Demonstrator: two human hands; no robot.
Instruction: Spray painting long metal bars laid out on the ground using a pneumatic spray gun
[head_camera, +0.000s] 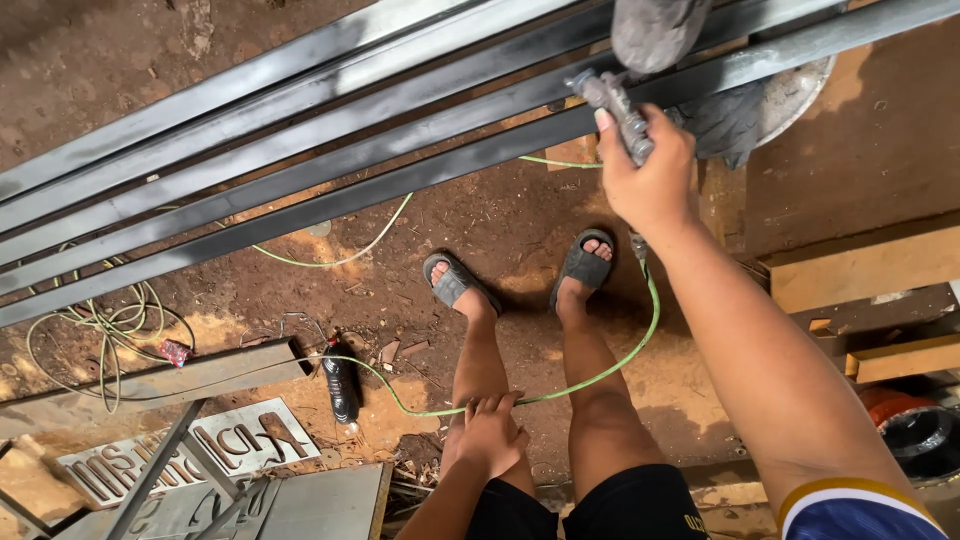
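Observation:
My right hand (648, 172) is raised and shut on a grey paint spray gun (622, 112), whose cup (655, 30) stands above it. The gun points at several long dark metal bars (330, 150) that run slanting across the top of the view. A green air hose (610, 365) hangs from under the gun and loops past my legs. My left hand (490, 435) rests flat on my left thigh with its fingers apart, holding nothing. My feet in grey sandals (585, 265) stand on brown dirt.
A dark plastic bottle (341, 385) lies on the dirt. Coiled green hose (100, 325) sits at the left. Grey metal sheets with cut-out letters (190, 455) lie at the lower left. Wooden planks (860, 270) and a round black object (925, 435) are at the right.

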